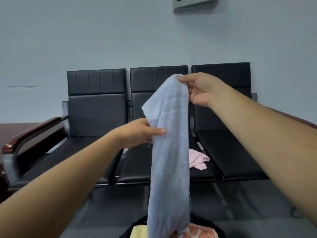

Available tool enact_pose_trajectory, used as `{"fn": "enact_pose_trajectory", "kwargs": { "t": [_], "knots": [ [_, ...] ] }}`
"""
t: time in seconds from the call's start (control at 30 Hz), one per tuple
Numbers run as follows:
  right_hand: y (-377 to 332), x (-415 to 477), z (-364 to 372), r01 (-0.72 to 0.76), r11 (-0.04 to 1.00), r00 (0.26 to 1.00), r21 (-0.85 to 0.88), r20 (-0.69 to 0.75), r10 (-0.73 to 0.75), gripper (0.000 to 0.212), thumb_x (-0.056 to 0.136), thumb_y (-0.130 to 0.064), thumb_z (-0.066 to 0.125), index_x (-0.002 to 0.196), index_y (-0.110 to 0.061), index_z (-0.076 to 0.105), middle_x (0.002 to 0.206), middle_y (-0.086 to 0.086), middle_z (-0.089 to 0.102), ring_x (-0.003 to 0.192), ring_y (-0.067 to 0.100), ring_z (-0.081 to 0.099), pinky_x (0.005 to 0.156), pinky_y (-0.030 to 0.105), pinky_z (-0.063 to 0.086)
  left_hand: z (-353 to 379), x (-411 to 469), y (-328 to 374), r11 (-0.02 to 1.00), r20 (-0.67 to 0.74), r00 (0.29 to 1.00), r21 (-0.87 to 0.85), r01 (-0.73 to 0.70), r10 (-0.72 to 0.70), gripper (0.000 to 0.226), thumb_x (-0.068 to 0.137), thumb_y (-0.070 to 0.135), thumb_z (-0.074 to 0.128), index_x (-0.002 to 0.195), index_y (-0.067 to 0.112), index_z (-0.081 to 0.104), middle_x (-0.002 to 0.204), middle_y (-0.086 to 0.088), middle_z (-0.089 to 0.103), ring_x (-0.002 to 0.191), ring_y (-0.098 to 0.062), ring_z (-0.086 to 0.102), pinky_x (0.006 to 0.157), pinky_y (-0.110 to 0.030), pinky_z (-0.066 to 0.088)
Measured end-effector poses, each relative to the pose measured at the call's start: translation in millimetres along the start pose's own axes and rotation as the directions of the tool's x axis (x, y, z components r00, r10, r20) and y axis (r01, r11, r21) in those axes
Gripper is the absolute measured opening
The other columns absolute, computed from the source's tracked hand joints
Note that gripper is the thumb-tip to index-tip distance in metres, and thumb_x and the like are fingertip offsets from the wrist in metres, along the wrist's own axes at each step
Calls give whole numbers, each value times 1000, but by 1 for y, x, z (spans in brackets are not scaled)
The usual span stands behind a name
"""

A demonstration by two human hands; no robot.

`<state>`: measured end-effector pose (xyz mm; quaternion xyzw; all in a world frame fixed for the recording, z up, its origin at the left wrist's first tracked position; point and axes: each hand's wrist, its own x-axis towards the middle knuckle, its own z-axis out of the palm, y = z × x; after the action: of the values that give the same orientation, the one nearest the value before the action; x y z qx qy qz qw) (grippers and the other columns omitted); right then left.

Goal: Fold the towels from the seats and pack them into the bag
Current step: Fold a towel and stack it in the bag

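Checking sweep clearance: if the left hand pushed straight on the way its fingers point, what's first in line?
The blue towel: the left hand pinches its hanging edge, thumb on the front, so contact is immediate. Past the cloth the way looks free, though depth is unclear.

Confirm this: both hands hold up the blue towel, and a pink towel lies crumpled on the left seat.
Not quite. The head view shows the pink towel crumpled on the middle seat, not the left one. The rest holds: the left hand and right hand both hold up the blue towel.
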<state>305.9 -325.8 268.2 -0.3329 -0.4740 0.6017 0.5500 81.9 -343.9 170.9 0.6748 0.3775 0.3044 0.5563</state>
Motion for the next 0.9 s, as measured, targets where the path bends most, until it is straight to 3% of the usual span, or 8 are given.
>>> {"fn": "enact_pose_trajectory", "kwargs": {
  "t": [0.13,0.37,0.43,0.5,0.6,0.7,0.8,0.9],
  "knots": [
    [15,13,-16,-22,1000,989,11,-145,23,30,91,5,67,120,4,63,107,19,74,89,26,77,75,37,64,8,5,-52,992,-62,994,74,98,-94,36,91,23,71,121,2,70,122,-8,73,117,-24,68,112,-45,45],
    [60,35,-58,-315,929,917,-194,-314,246,15,98,3,59,113,0,63,106,15,72,80,21,70,47,31,59,10,12,-62,974,-105,994,-225,-2,-22,41,97,21,62,135,6,60,130,-16,68,120,-32,65,102,-40,53],
    [76,35,-63,-389,907,909,-164,-226,349,31,99,-6,62,129,0,59,103,15,74,82,23,74,53,35,62,15,19,-58,943,-119,993,-329,-41,2,43,97,22,61,136,6,59,130,-16,67,118,-29,66,95,-36,55],
    [94,30,-66,-415,899,910,-138,-70,409,49,99,-25,64,140,-2,49,115,18,74,95,28,76,71,42,63,19,27,-56,909,-121,993,-412,-65,16,48,98,26,60,140,3,55,133,-18,65,121,-31,64,96,-39,56],
    [124,23,-74,-445,889,888,-109,72,454,79,94,-59,58,134,9,51,130,13,67,119,29,65,101,50,52,24,36,-56,819,-113,994,-570,-63,-2,51,101,30,52,141,-2,51,137,-23,61,126,-34,62,101,-43,54],
    [157,17,-89,-496,866,855,-66,139,501,95,82,-70,61,136,7,48,132,15,67,121,32,65,103,59,48,21,45,-63,730,-189,982,-674,-114,-22,46,101,28,55,137,-1,55,130,-21,66,117,-32,67,96,-43,57],
    [183,6,-94,-496,843,819,-207,211,534,77,86,-60,64,136,-3,56,129,14,69,121,31,66,104,59,48,17,54,-76,683,-241,968,-719,-128,-72,43,99,22,60,135,-1,58,120,-18,70,110,-30,70,93,-42,59],
    [199,0,-88,-377,893,881,-244,204,428,44,95,-27,68,132,-4,63,128,13,70,121,30,66,109,52,47,15,61,-92,707,-219,973,-699,-107,-69,43,99,23,59,137,2,56,125,-18,68,120,-32,65,98,-44,56]
  ]
}}
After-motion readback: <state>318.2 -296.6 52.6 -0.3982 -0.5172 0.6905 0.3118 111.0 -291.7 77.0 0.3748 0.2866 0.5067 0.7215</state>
